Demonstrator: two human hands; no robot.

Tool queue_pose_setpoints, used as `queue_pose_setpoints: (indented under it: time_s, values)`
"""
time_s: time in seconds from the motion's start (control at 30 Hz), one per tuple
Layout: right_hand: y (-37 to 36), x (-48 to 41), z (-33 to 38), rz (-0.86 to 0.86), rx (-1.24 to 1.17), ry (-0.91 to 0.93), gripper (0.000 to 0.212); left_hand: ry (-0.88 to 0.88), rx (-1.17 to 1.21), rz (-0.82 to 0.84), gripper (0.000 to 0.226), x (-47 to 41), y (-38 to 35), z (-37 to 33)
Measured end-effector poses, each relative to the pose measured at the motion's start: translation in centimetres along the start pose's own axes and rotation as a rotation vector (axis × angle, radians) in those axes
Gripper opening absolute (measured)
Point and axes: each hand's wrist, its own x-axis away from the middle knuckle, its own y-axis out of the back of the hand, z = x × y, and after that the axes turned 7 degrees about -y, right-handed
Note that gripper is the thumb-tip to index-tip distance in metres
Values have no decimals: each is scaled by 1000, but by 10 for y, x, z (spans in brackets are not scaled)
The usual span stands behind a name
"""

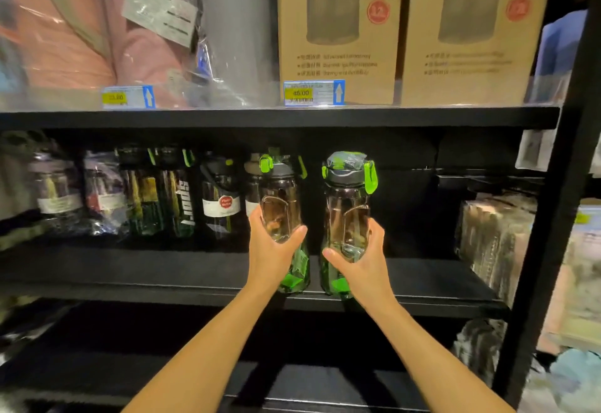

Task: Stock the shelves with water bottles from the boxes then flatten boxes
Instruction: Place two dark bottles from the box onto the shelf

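The left hand (271,251) grips the left bottle (280,198) and the right hand (362,264) grips the right bottle (347,204), fingers curled round both, at the front edge of the shelf (130,285). Let go this close to the edge, either could topple off.

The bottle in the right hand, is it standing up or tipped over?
Standing up. The bottle has its green cap on top, its base down by the shelf, and the right hand grips its middle.
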Motion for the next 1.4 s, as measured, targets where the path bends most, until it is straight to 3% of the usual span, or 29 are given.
queue_pose_setpoints:
  time_s: [0.13, 0.37, 0.5, 0.57, 0.63, 0.77, 0.87, 1.0, 1.23, 1.4]
  values:
    - [7, -18, -11, 45, 13, -30, 106, 2, -28, 21, 105, -8, -11, 12]
    - [15, -36, -19, 128, 110, -33, 121, -26, -82, 72, 111, -15, -16, 17]
    - [20, -36, -31, 140, 191, -73, 134, 53, -157, 280, 114, -13, 2, 5]
    - [23, -35, -36, 136, 249, -114, 122, 107, -256, 368, 92, -11, 11, 5]
    - [23, -35, -39, 118, 281, -130, 100, 132, -329, 400, 53, -7, 14, 9]
    - [18, -42, -33, 85, 354, -110, 91, 139, -344, 325, 58, -12, 11, 20]
    - [17, -55, -30, 112, 351, -157, 85, 205, -351, 286, 76, -25, 2, 35]
    - [15, -75, -31, 104, 381, -214, 77, 230, -400, 258, 79, -42, -12, 49]
    - [5, -96, -43, 55, 386, -242, 41, 295, -449, 236, 50, -62, -31, 61]
    - [-2, -112, -49, 50, 404, -331, 69, 303, -416, 194, 46, -69, -44, 76]
